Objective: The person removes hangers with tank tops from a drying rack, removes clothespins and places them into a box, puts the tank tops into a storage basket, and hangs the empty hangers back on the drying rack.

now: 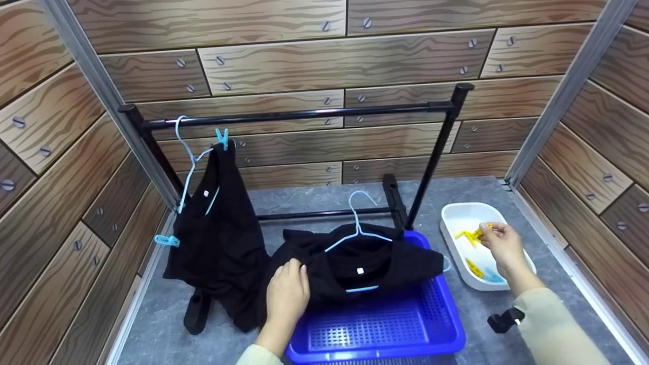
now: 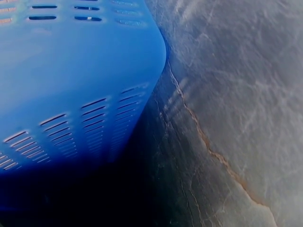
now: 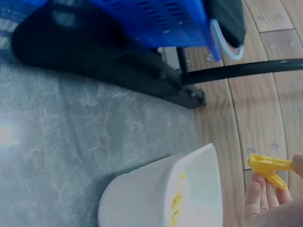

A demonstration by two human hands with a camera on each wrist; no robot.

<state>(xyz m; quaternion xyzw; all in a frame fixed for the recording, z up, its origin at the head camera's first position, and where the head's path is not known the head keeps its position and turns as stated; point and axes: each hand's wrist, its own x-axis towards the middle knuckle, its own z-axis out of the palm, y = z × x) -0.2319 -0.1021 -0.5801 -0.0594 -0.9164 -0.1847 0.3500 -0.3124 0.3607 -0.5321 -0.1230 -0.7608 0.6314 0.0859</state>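
My right hand (image 1: 502, 246) pinches a yellow clothespin (image 3: 270, 164) between thumb and fingers, raised over the white tub (image 1: 456, 248). Against the left shoulder of a black shirt (image 1: 314, 274), my left hand (image 1: 288, 291) grips the cloth with curled fingers. That shirt is on a light-blue wire hanger (image 1: 358, 228), its hook sticking up unattached, and it lies across the blue basket (image 1: 454, 324). A loop of the hanger pokes out at the right sleeve. The left wrist view shows the basket's slotted side (image 2: 94, 71), not the hand.
A black rack (image 1: 304, 114) spans the back. From its left end hangs another black garment (image 1: 218, 233) on a hanger, with blue clothespins (image 1: 167, 240) clipped to it. More yellow clothespins (image 1: 473, 267) and blue ones lie in the tub. Wood-patterned walls enclose the grey floor.
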